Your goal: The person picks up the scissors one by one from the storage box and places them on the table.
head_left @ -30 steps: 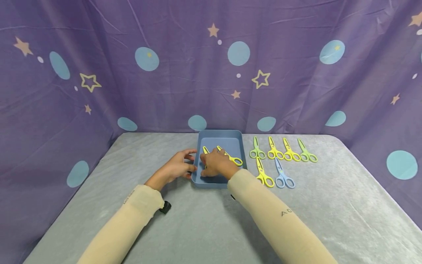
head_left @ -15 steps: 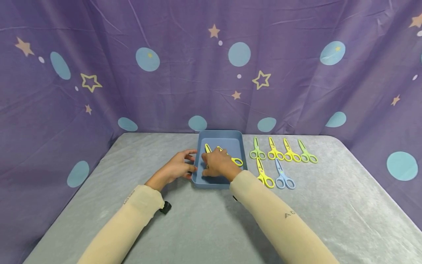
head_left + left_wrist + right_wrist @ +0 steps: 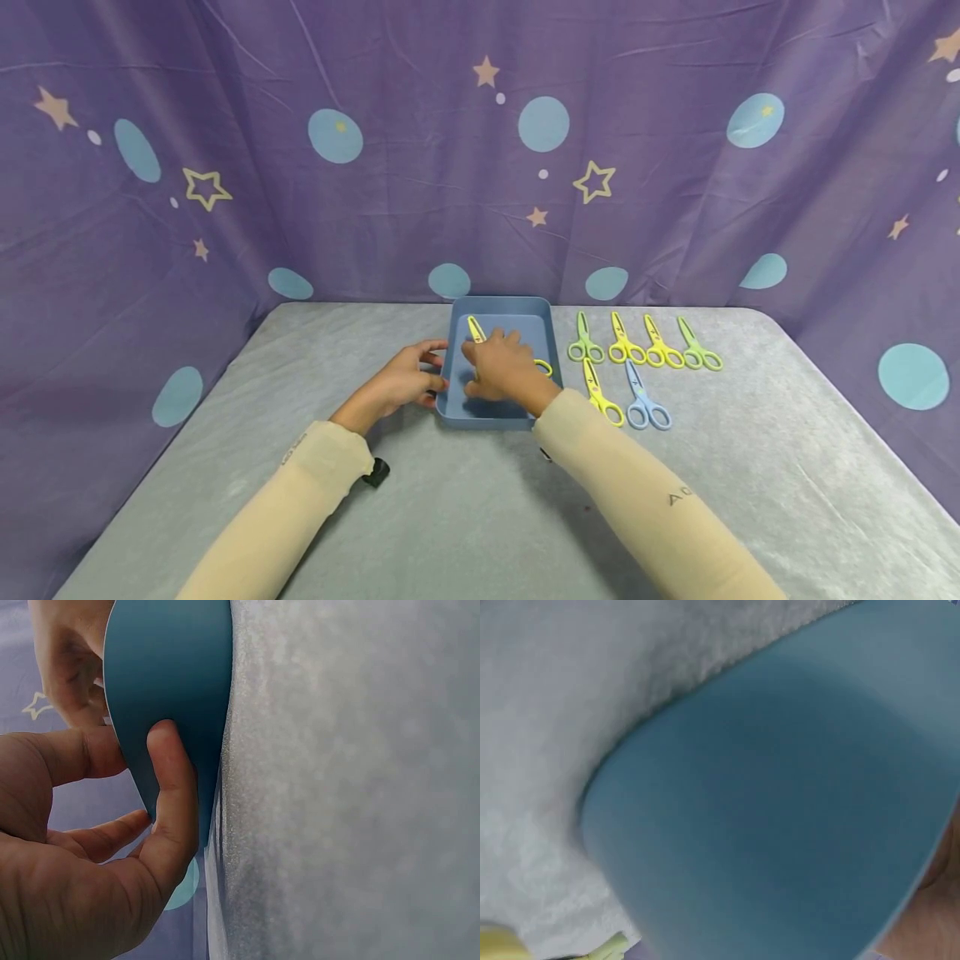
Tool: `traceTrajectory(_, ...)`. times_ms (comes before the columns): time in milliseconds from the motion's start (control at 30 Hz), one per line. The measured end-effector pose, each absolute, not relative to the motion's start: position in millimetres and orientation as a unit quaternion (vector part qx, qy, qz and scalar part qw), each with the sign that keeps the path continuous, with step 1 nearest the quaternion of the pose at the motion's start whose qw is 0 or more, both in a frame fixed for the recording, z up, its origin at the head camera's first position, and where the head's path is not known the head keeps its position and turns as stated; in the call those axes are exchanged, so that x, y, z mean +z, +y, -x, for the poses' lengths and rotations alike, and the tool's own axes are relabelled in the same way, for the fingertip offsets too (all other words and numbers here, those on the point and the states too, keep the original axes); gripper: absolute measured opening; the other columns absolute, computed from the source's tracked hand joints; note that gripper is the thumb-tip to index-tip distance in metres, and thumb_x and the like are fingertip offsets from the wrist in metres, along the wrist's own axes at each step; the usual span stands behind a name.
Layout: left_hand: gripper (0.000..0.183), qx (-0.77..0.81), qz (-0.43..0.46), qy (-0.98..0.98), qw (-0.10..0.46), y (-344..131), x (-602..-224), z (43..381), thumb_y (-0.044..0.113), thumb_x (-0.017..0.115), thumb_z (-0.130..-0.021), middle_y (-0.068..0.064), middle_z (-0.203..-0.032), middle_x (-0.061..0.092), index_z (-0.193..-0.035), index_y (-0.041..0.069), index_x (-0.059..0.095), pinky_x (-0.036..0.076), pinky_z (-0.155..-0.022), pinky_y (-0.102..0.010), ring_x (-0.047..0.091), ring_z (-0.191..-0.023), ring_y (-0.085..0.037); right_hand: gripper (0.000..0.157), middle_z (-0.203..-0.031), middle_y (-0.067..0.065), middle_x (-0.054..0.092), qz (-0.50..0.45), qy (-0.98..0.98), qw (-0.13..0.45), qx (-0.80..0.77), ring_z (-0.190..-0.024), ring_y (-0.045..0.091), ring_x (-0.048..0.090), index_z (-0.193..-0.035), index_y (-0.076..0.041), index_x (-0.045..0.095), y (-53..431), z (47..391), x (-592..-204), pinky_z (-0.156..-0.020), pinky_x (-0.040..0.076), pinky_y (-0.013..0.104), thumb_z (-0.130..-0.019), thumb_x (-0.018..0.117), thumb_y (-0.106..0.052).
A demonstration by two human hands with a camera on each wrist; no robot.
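Note:
A blue tray sits on the grey tabletop. My left hand is at its left side; in the left wrist view, fingertips touch the rim and outer wall of the tray. Inside the tray, my right hand holds a pair of yellow scissors, palm down. Their blades point away and the handles are hidden beneath the hand. A second yellow pair of scissors lies mostly hidden under the same hand, one handle loop showing at the right. The tray wall fills most of the right wrist view.
Right of the tray, several scissors lie in two rows: light green scissors and yellow ones in the back row, yellow scissors and blue scissors in front. A purple curtain hangs behind the table.
The right hand has shifted slightly right inside the tray. The yellow scissors under it have slid away and a little right, showing more blade. The left hand stays at the tray's side.

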State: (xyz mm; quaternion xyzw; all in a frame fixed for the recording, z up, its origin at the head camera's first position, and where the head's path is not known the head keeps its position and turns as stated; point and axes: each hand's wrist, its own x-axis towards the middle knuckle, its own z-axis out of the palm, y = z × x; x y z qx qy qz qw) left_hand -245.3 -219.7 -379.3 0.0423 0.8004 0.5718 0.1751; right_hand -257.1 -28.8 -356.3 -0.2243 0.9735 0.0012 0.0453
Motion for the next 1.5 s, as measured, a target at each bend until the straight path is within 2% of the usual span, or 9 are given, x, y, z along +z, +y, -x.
traceTrajectory(500, 0.077, 0.565, -0.032, 0.806, 0.175, -218.2, -376.1, 242.6, -0.006, 0.064, -0.092, -0.02, -0.138, 0.044, -0.16, 0.012, 0.032, 0.06, -0.069, -0.039, 0.065, -0.097, -0.029, 0.047, -0.116, 0.021, 0.056, 0.219, 0.976, -0.002, 0.011, -0.106, 0.044, 0.051, -0.128, -0.024, 0.06, -5.1, 245.8, -341.5, -0.079, 0.053, 0.059, -0.088, 0.071, -0.047)
traceTrajectory(733, 0.077, 0.567, -0.037, 0.804, 0.176, -219.0, -378.3, 243.9, -0.005, 0.065, -0.093, -0.02, -0.139, 0.042, -0.161, 0.012, 0.032, 0.06, -0.068, -0.039, 0.064, -0.096, -0.029, 0.041, -0.111, 0.022, 0.057, 0.197, 0.98, -0.035, 0.012, -0.103, 0.045, 0.052, -0.119, -0.024, 0.063, 7.2, 239.8, -338.0, -0.078, 0.054, 0.061, -0.085, 0.072, -0.046)
traceTrajectory(900, 0.077, 0.566, -0.039, 0.805, 0.175, -220.0, -379.6, 244.5, -0.006, 0.064, -0.093, -0.02, -0.139, 0.042, -0.161, 0.013, 0.032, 0.059, -0.068, -0.039, 0.064, -0.095, -0.029, 0.049, -0.109, 0.023, 0.056, 0.195, 0.98, -0.044, 0.009, -0.098, 0.046, 0.052, -0.128, -0.024, 0.063, 21.0, 233.5, -332.6, -0.076, 0.054, 0.061, -0.086, 0.074, -0.046)
traceTrajectory(967, 0.078, 0.566, -0.039, 0.805, 0.175, -220.0, -379.7, 244.6, -0.006, 0.064, -0.093, -0.02, -0.139, 0.042, -0.161, 0.012, 0.032, 0.059, -0.067, -0.039, 0.064, -0.094, -0.028, 0.048, -0.107, 0.022, 0.056, 0.198, 0.979, -0.047, -0.002, -0.097, 0.045, 0.052, -0.126, -0.022, 0.064, 27.9, 230.7, -329.4, -0.074, 0.054, 0.06, -0.086, 0.076, -0.045)
traceTrajectory(1133, 0.078, 0.565, -0.04, 0.806, 0.174, -219.2, -380.0, 244.6, -0.006, 0.065, -0.092, -0.021, -0.139, 0.042, -0.161, 0.011, 0.031, 0.06, -0.068, -0.038, 0.064, -0.094, -0.028, 0.037, -0.1, 0.021, 0.055, 0.201, 0.976, -0.074, -0.03, -0.094, 0.045, 0.052, -0.107, -0.019, 0.064, 47.8, 225.6, -326.9, -0.069, 0.053, 0.06, -0.082, 0.08, -0.041)
traceTrajectory(1233, 0.078, 0.565, -0.04, 0.806, 0.174, -219.5, -380.0, 244.2, -0.006, 0.065, -0.093, -0.02, -0.139, 0.042, -0.161, 0.012, 0.031, 0.06, -0.068, -0.039, 0.064, -0.094, -0.029, 0.038, -0.097, 0.021, 0.055, 0.2, 0.976, -0.085, -0.031, -0.092, 0.046, 0.052, -0.102, -0.018, 0.063, 60.3, 222.8, -326.2, -0.066, 0.052, 0.058, -0.081, 0.082, -0.042)
traceTrajectory(1500, 0.077, 0.566, -0.042, 0.805, 0.174, -220.5, -379.1, 243.5, -0.005, 0.064, -0.093, -0.021, -0.139, 0.041, -0.161, 0.012, 0.031, 0.059, -0.067, -0.039, 0.064, -0.094, -0.029, 0.037, -0.099, 0.023, 0.055, 0.179, 0.98, -0.074, -0.035, -0.091, 0.048, 0.052, -0.107, -0.016, 0.063, 94.8, 218.9, -326.5, -0.063, 0.052, 0.059, -0.081, 0.08, -0.036)
